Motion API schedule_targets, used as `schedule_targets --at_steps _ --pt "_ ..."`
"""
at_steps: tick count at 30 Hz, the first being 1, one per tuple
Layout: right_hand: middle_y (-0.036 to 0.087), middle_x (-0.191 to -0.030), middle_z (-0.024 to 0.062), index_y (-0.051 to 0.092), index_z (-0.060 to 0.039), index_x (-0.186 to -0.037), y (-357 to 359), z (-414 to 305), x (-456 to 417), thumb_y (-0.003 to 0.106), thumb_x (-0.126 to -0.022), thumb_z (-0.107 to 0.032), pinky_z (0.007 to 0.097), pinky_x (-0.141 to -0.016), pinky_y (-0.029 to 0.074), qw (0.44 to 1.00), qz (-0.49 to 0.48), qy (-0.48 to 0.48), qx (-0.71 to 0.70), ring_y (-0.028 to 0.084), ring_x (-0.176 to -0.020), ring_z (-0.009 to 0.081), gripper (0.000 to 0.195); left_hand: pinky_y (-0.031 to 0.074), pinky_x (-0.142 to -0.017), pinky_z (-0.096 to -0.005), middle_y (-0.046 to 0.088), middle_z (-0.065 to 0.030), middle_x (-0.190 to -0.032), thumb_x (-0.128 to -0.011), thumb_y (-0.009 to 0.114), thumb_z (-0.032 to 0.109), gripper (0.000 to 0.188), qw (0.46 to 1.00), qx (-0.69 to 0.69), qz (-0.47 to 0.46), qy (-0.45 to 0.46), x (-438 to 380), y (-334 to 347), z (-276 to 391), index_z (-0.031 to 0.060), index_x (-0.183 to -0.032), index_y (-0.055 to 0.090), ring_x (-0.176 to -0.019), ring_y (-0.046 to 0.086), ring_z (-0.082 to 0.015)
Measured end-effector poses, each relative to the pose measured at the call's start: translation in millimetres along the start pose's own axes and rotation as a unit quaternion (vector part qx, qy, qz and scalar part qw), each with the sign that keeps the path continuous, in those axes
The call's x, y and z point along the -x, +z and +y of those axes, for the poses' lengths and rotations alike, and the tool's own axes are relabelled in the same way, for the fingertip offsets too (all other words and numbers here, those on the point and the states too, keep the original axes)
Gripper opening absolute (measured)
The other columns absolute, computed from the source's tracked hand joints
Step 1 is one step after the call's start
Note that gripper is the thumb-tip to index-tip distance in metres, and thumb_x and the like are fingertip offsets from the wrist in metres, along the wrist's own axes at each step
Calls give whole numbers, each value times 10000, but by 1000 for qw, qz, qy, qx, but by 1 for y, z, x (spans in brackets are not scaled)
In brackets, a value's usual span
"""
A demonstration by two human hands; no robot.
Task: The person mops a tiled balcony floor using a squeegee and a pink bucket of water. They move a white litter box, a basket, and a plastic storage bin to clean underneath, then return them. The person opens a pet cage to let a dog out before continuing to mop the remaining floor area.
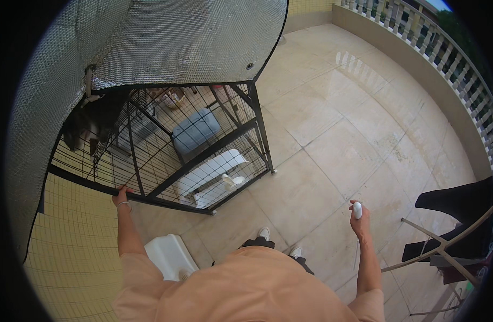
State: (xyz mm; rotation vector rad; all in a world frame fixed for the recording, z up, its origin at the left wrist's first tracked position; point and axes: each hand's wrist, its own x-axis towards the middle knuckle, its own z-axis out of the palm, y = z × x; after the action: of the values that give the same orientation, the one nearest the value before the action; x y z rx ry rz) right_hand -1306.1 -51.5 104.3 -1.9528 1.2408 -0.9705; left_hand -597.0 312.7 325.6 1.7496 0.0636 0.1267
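Note:
A black wire pet cage stands before me, its upper part under a silver reflective cover. My left hand is on the cage's lower frame bar at the near left, fingers curled over it. To the right, away from the cage, my right hand grips a white rounded handle; the rest of that object is mostly hidden. Behind the bars at the left is a dark cat with some white fur. A blue-grey plastic container and a white tray are also inside.
A white plastic piece lies on the tiled floor left of my feet. Dark clothes hang on a drying rack at the right. Beyond runs a balustrade; a yellow tiled wall borders the left.

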Motion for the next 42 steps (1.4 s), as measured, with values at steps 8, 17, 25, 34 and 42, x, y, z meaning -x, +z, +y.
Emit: schedule_targets --at_steps 8,17,25,34,42 --pt "670 -972 172 624 -24 -1059 -33 33 -138 520 -706 155 358 -794 511 996 -26 -85 -9 656 -901 329 409 461 -464 -296 646 -180 -1059 -853 649 100 566 955 -200 132 -172 -36 -9 1 69 -1378 442 -545 544 -194" --pt "661 -1012 168 605 -14 -1089 15 -21 -288 539 -687 158 370 -790 520 974 -66 -211 -46 652 -913 334 442 509 -898 -373 543 -185 -1300 -813 710 367 722 934 -293 169 -119 32 -14 -156 25 -1382 426 -1086 593 -303" --pt "652 -956 199 603 -26 -1086 73 -41 -455 533 -734 120 377 -740 521 951 -163 -236 -114 646 -858 365 387 421 -958 -387 322 -175 -1419 -660 822 149 966 997 -71 -2 -43 285 227 -201 35 -1434 254 -1235 409 -260" --pt "640 -936 230 580 -18 -1123 145 -128 -617 542 -782 82 408 -734 504 895 -295 -294 -157 613 -864 424 358 319 -1030 -474 238 -115 -1507 -638 855 277 1210 985 66 66 -145 343 437 -7 192 -1526 37 -1349 288 -276" --pt "604 -784 252 578 -11 -1022 261 -223 -743 547 -797 49 454 -663 483 869 -333 -326 -166 592 -754 455 235 354 -850 -513 504 -9 -1296 -737 800 218 821 928 63 262 -258 299 442 -30 251 -1423 351 -1121 456 -201"
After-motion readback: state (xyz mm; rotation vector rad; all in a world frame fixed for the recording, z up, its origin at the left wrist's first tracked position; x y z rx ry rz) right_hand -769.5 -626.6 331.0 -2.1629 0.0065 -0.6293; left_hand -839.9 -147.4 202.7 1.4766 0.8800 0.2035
